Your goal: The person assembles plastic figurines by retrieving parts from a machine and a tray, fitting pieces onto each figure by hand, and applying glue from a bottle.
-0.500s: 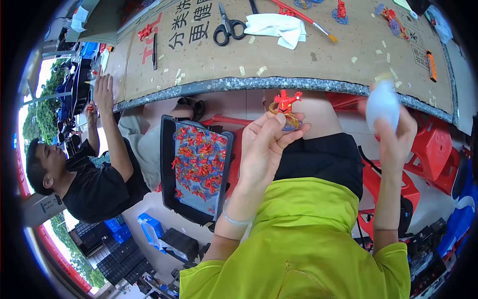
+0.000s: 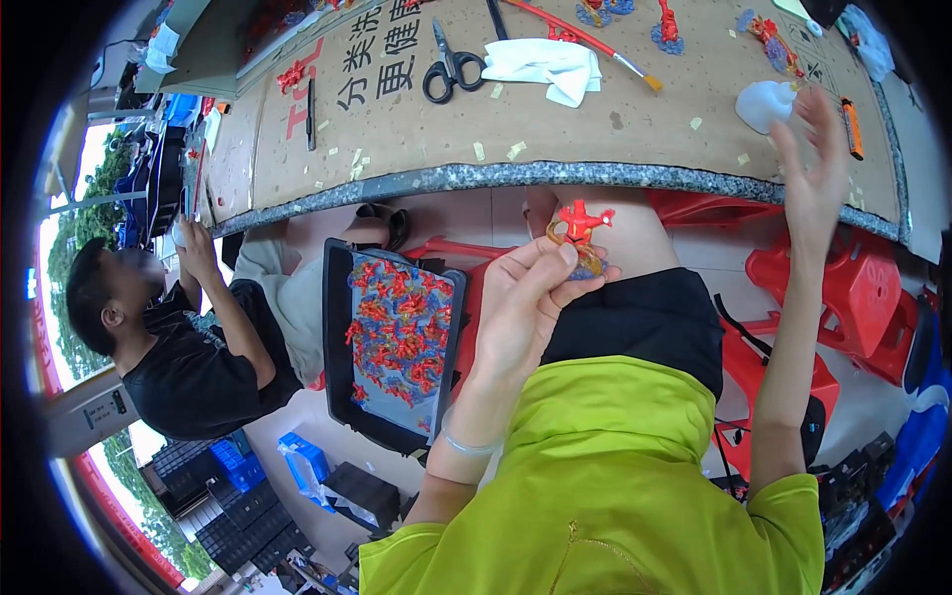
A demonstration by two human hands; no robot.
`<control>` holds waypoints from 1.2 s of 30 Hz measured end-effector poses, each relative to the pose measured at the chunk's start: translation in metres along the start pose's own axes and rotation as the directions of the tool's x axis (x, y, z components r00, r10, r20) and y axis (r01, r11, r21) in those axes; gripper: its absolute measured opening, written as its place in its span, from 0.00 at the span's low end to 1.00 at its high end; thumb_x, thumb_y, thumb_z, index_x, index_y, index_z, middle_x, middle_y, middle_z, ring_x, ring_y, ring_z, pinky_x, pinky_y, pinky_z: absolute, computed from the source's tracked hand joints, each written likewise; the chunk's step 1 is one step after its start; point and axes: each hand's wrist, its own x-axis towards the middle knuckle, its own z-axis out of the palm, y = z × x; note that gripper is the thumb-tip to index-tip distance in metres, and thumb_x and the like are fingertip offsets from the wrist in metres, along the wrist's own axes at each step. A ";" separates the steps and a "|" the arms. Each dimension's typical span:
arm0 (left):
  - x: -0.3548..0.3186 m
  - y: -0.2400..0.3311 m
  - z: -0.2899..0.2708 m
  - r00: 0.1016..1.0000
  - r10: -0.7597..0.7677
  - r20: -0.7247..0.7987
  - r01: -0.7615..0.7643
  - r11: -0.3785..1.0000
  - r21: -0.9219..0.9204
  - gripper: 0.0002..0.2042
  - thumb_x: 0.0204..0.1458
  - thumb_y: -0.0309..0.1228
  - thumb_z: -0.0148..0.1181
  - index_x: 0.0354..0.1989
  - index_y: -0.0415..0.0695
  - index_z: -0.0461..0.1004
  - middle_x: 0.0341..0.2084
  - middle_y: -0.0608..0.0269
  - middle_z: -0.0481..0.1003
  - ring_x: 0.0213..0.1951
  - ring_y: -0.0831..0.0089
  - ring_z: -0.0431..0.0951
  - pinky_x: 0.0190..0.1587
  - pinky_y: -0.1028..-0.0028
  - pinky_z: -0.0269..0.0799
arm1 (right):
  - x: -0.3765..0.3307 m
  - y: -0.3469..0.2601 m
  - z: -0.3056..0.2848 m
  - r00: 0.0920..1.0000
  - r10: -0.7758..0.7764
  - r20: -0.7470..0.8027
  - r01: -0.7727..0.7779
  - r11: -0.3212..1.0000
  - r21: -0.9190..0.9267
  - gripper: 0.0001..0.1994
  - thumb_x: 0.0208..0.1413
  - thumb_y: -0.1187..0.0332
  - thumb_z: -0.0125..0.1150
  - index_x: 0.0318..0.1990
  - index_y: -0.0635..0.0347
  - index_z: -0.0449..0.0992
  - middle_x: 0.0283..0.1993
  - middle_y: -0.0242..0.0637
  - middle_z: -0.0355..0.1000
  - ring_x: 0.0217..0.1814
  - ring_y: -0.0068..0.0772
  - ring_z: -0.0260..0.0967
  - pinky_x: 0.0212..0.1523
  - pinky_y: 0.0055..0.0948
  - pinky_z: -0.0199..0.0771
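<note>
My left hand [image 2: 531,297] pinches a small red figurine [image 2: 583,224] between thumb and fingers. The figurine has outstretched arms, a gold-brown swirl around it and a bluish base partly covered by my fingers. Over the table's right end, my right hand [image 2: 818,169] is raised, fingers spread, a little blurred, holding nothing. Just left of its fingertips a white squeeze bottle [image 2: 764,107] with a yellowish tip lies on the cardboard [image 2: 436,134]. To the left of my left arm, a black tray [image 2: 337,352] holds many similar red and blue figurines.
Scissors [image 2: 452,74], a white cloth [image 2: 555,67], a red-handled brush [image 2: 595,45], a black pen [image 2: 311,114] and an orange cutter [image 2: 853,129] lie on the cardboard. More figurines [image 2: 668,30] stand farther back. A co-worker [image 2: 198,337] sits at left; red stools [image 2: 833,288] stand at right.
My right hand has set the white squeeze bottle down on the cardboard and let go of it. My left hand still holds the figurine, shifted slightly. The co-worker's hands have moved lower.
</note>
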 end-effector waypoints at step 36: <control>-0.007 -0.010 0.011 0.990 -0.131 0.052 0.087 0.859 0.504 0.04 0.49 0.17 0.60 0.34 0.32 0.74 0.30 0.58 0.79 0.35 0.76 0.79 0.39 0.78 0.75 | -0.034 -0.093 0.008 0.315 0.031 0.948 -0.575 0.802 0.165 0.08 0.43 0.74 0.66 0.20 0.66 0.73 0.16 0.26 0.66 0.20 0.12 0.59 0.22 0.18 0.57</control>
